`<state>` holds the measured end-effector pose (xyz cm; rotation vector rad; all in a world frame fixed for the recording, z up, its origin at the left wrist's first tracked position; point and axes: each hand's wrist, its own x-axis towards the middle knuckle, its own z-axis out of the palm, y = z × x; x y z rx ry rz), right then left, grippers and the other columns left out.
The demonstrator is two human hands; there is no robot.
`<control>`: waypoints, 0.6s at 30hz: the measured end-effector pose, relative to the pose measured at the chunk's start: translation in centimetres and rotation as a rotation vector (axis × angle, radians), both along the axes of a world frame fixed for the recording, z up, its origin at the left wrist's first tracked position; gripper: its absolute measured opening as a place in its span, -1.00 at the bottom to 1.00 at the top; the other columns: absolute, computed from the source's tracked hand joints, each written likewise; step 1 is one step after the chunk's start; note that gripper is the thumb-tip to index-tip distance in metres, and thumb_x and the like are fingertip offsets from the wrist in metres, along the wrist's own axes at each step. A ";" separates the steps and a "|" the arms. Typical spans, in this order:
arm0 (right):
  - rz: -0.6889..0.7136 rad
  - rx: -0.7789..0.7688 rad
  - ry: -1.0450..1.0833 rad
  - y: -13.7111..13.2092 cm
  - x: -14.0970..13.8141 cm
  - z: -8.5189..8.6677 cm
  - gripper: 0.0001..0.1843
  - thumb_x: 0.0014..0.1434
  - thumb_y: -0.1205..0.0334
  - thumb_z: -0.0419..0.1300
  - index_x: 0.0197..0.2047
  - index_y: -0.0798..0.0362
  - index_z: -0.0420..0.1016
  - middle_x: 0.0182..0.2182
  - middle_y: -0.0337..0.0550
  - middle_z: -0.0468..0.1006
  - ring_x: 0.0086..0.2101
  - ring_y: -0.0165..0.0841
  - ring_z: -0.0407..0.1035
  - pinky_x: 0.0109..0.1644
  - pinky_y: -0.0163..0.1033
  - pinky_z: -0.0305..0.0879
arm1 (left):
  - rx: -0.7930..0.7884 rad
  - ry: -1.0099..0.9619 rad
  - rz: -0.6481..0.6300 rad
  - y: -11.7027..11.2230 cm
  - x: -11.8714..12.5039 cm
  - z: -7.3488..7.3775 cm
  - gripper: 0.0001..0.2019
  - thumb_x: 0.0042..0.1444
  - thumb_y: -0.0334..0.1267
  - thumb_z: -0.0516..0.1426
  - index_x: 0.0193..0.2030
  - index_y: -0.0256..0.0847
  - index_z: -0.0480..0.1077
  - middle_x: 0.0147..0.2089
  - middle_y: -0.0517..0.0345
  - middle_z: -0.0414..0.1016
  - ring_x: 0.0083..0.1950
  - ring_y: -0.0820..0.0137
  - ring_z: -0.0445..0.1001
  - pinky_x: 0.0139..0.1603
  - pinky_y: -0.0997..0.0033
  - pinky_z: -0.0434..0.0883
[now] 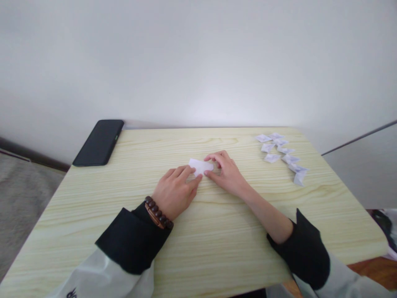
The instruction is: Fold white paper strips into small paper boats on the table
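Note:
A small folded piece of white paper (pixel 201 165) lies at the middle of the wooden table, between both hands. My left hand (pixel 177 189), with a dark bead bracelet at the wrist, grips the paper's left and near side with thumb and fingertips. From the right, my right hand (pixel 226 171) pinches the paper's right end, thumb at the near edge and forefinger at the far edge. Some of the paper's left part is hidden under the left fingers. Several small folded paper boats (pixel 272 158) rest in a loose cluster at the table's far right.
A black tablet-like device (pixel 99 142) lies at the table's far left corner. The light wood-grain table (pixel 198 248) meets a white wall (pixel 198 62) at its back edge. Grey flooring (pixel 27 198) shows at the left.

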<state>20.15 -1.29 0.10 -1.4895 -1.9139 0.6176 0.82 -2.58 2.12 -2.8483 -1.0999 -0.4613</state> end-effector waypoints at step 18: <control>0.152 0.155 -0.112 -0.5 0.4 -0.5 -0.66 0.19 0.16 0.13 0.03 0.03 0.38 -0.07 -0.05 0.41 -0.03 -0.24 0.29 0.07 -0.09 0.23 | -0.015 -0.287 -0.004 1.5 -1.0 -2.3 -0.84 0.16 -0.22 0.12 -0.36 -0.22 0.47 -0.16 0.08 0.59 -0.04 0.28 0.52 -0.02 0.24 0.48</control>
